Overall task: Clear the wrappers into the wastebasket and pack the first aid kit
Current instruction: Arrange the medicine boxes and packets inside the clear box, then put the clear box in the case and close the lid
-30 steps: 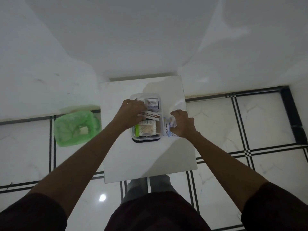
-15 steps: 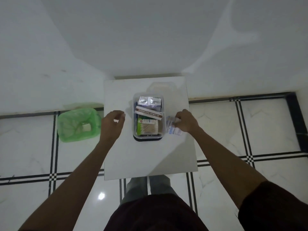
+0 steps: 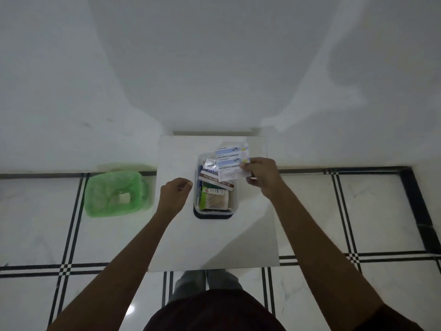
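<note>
Pinched in right hand [image 3: 263, 176] — antiseptic packets [image 3: 232, 161], above kit [image 3: 235, 199].

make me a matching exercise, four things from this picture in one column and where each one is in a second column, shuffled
Things:
1. green plastic wastebasket
2. white and blue packets
3. clear plastic kit box
4. brown and white ointment carton

Places:
A. lying across the items inside the box
B. on the tiled floor, left of the table
C. pinched in the right hand, above the box's far end
D. on the white table, between the two hands

Pairs: 1-B, 2-C, 3-D, 4-A
</note>
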Action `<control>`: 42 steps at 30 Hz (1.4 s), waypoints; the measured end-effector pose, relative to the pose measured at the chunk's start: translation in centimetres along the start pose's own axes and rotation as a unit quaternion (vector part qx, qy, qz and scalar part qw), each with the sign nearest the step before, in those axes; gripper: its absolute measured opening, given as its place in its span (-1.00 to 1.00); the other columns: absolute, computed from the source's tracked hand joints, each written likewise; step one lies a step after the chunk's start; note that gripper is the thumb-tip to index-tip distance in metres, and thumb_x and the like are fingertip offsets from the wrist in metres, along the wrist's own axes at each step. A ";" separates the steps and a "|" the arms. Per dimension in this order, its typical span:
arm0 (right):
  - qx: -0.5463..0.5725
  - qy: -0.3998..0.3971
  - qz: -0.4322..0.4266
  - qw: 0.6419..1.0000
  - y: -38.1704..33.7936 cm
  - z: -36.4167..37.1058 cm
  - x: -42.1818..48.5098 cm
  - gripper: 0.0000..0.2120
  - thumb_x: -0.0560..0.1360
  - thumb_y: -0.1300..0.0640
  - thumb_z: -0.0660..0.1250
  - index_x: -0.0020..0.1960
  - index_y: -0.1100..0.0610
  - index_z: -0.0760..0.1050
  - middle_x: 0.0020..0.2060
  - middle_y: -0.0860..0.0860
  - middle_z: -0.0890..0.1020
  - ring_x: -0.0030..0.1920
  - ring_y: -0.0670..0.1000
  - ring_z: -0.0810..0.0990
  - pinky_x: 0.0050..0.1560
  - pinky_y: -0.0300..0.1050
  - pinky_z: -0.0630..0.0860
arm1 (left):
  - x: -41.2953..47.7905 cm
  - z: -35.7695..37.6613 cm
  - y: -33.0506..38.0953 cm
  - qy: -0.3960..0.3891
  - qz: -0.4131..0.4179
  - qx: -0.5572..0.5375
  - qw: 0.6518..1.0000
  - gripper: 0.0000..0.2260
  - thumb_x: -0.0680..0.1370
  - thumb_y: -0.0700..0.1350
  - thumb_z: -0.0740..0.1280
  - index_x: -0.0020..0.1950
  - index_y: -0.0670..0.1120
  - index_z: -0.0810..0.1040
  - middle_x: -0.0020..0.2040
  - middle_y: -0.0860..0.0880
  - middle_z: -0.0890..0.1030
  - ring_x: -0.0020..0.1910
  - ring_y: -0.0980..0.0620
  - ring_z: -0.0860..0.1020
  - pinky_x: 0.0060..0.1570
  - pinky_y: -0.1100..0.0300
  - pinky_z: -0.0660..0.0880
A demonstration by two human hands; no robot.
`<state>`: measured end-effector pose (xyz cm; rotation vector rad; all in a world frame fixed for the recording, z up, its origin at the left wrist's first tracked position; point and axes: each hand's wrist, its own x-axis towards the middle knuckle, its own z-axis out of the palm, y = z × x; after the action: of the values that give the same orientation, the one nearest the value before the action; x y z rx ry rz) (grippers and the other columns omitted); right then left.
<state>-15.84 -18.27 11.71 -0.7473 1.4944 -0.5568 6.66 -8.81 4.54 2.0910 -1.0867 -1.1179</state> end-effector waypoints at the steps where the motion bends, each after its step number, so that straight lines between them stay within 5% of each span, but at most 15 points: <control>1: 0.002 -0.009 0.015 1.000 0.5 1.0 0.3 -0.87 0.42 0.34 0.42 -0.22 0.17 0.53 -0.27 0.11 0.63 -0.32 0.01 0.58 -0.39 -0.22 0.52 | 0.0 -0.1 -0.1 -0.006 -0.010 -0.010 1.000 -0.81 0.52 -0.05 0.30 0.01 -0.11 0.63 -0.06 -0.13 0.69 -0.07 -0.12 0.64 0.06 -0.10 0.58; 5: 0.001 0.003 0.047 0.999 2.6 3.9 2.2 -0.91 0.38 0.39 0.45 -0.18 0.26 0.57 -0.04 0.27 0.67 -0.16 0.19 0.68 -0.16 0.01 0.67 | 0.0 -0.5 0.0 -0.020 -0.025 -0.042 0.999 -0.80 0.43 0.05 0.28 -0.11 -0.02 0.62 -0.19 -0.06 0.67 -0.14 -0.12 0.65 0.01 -0.12 0.59; 8: -0.132 0.061 -0.028 0.989 3.7 4.7 2.9 -0.85 0.31 0.32 0.52 -0.14 0.28 0.60 -0.11 0.15 0.67 -0.12 0.17 0.69 -0.13 0.13 0.67 | 0.2 -0.3 0.3 -0.017 -0.027 -0.050 0.998 -0.76 0.45 0.04 0.32 -0.03 -0.08 0.63 -0.18 -0.06 0.66 -0.18 -0.07 0.64 -0.03 -0.08 0.62; 12: -0.335 0.070 -0.144 0.928 4.1 4.6 2.1 -0.59 0.35 0.15 0.51 0.06 0.23 0.39 -0.16 0.00 0.48 -0.18 0.03 0.54 -0.22 -0.08 0.50 | 0.4 0.5 0.9 -0.057 -0.028 -0.055 0.996 -0.74 0.52 -0.05 0.36 0.12 -0.18 0.59 -0.10 -0.09 0.64 -0.13 -0.02 0.64 -0.32 0.14 0.65; 15: -0.411 0.080 -0.181 0.890 4.3 4.1 1.9 -0.54 0.38 -0.04 0.48 0.08 0.16 0.35 -0.15 -0.02 0.48 -0.19 0.02 0.50 -0.24 -0.14 0.42 | 0.6 1.0 1.5 -0.086 -0.023 0.001 0.996 -0.76 0.53 -0.08 0.32 0.11 -0.18 0.59 -0.11 -0.08 0.63 -0.17 -0.12 0.64 -0.28 0.00 0.65; 18: -0.359 0.138 -0.155 0.910 4.7 3.0 2.2 -0.62 0.42 -0.12 0.41 0.05 0.12 0.43 -0.18 0.02 0.58 -0.21 0.04 0.56 -0.23 -0.13 0.46 | 1.1 1.4 1.6 -0.114 -0.025 0.059 0.991 -0.77 0.53 -0.11 0.24 0.00 -0.25 0.57 -0.09 -0.17 0.64 -0.12 -0.20 0.64 -0.18 -0.13 0.63; 21: -0.233 0.209 -0.069 0.947 6.1 1.0 2.8 -0.77 0.44 0.06 0.39 0.03 0.16 0.52 -0.13 0.08 0.63 -0.20 0.07 0.59 -0.19 -0.13 0.46 | 1.3 1.4 2.0 -0.125 0.002 0.090 0.988 -0.82 0.53 -0.17 0.22 -0.13 -0.27 0.51 -0.18 -0.19 0.60 -0.20 -0.20 0.61 -0.22 -0.10 0.63; 25: -0.204 0.129 0.061 0.969 10.5 -0.5 4.4 -0.81 0.36 0.14 0.45 -0.16 0.25 0.54 -0.19 0.18 0.65 -0.19 0.19 0.62 -0.05 0.02 0.61 | 0.8 -0.3 1.3 -0.098 0.021 0.073 0.992 -0.84 0.53 -0.19 0.20 -0.03 -0.25 0.54 -0.13 -0.20 0.63 -0.20 -0.19 0.64 -0.28 -0.13 0.63; 32: -0.261 0.075 0.054 0.961 13.2 3.0 4.6 -0.44 0.28 -0.01 0.57 -0.55 0.13 0.21 -0.59 0.02 0.30 -0.55 0.01 0.32 -0.46 -0.21 0.26 | 0.6 -4.8 -2.5 -0.031 0.019 0.060 0.998 -0.80 0.56 -0.20 0.19 0.05 -0.28 0.54 -0.09 -0.24 0.65 -0.17 -0.21 0.64 -0.26 -0.18 0.62; 35: -0.301 0.086 0.046 0.949 13.4 4.0 4.9 -0.49 0.27 -0.01 0.57 -0.53 0.15 0.28 -0.58 0.02 0.37 -0.54 0.00 0.39 -0.48 -0.21 0.29 | 0.8 -5.2 -3.9 -0.026 0.003 0.065 0.998 -0.79 0.55 -0.17 0.19 0.00 -0.30 0.51 -0.12 -0.27 0.64 -0.20 -0.26 0.63 -0.29 -0.21 0.60; 38: -0.301 0.076 0.061 0.949 13.3 3.9 5.3 -0.61 0.30 0.09 0.55 -0.49 0.17 0.38 -0.51 0.03 0.45 -0.35 0.07 0.52 -0.29 -0.17 0.44 | 0.6 -4.6 -4.0 -0.035 -0.002 0.062 0.997 -0.81 0.55 -0.20 0.20 0.01 -0.31 0.52 -0.13 -0.29 0.63 -0.24 -0.27 0.64 -0.36 -0.19 0.61; 42: -0.254 0.045 0.069 0.964 13.3 3.1 5.6 -0.78 0.34 0.14 0.52 -0.15 0.23 0.54 -0.27 0.03 0.50 -0.11 0.06 0.50 -0.15 -0.17 0.43 | 0.0 -3.4 -3.4 -0.056 0.002 0.053 0.997 -0.81 0.56 -0.21 0.18 0.04 -0.27 0.54 -0.14 -0.26 0.64 -0.26 -0.27 0.65 -0.41 -0.16 0.61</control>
<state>-14.23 -13.27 -2.07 -1.0097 1.7844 -0.0939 10.96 -6.76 3.79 2.1277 -1.2279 -1.2120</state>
